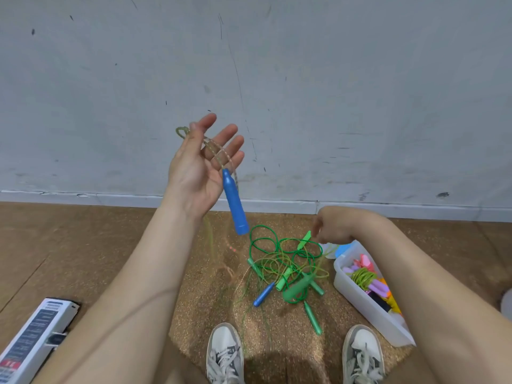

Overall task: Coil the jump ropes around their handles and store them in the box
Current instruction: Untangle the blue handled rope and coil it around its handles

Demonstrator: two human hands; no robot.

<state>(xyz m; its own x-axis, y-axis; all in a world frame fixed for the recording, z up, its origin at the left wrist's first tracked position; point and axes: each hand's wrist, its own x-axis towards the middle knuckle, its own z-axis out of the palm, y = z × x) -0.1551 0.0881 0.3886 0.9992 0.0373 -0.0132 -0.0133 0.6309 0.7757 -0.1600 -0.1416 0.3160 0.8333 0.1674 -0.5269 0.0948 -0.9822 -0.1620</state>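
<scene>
Head-camera view looking down at a seated person's bare arms, facing a scuffed grey wall (304, 65). At the far lower left, a printed carton (36, 342) lies on the wooden floor, well apart from the work. Next, the left hand (199, 167) is raised palm-up with its fingers straight and spread, clasping nothing. A speckled rope (213, 144) is draped over it, looped behind the thumb side, so its blue handle (234, 202) dangles free below the palm. The hand seems to act as a hook, lifting this rope clear so it can be drawn out of the others. In the centre, on a cork-coloured mat (199, 314), lies a tangle of green ropes (277, 261) with several green handles and a second blue handle (264, 293), probably the lifted rope's other end, caught among them. The person's two pale shoes (224, 353) frame the pile from below. To the right, the right hand (332, 228) reaches down to the pile's far edge, just beside a light green handle (304, 239). Its fingers are hidden behind the wrist, so whether it grips anything cannot be told. At the far right, a translucent box (365, 309) sits just beside the pile, within easy reach, and already holds coiled pink, purple, yellow-green and orange ropes. Most of the ropes on the mat are not yet coiled.
</scene>
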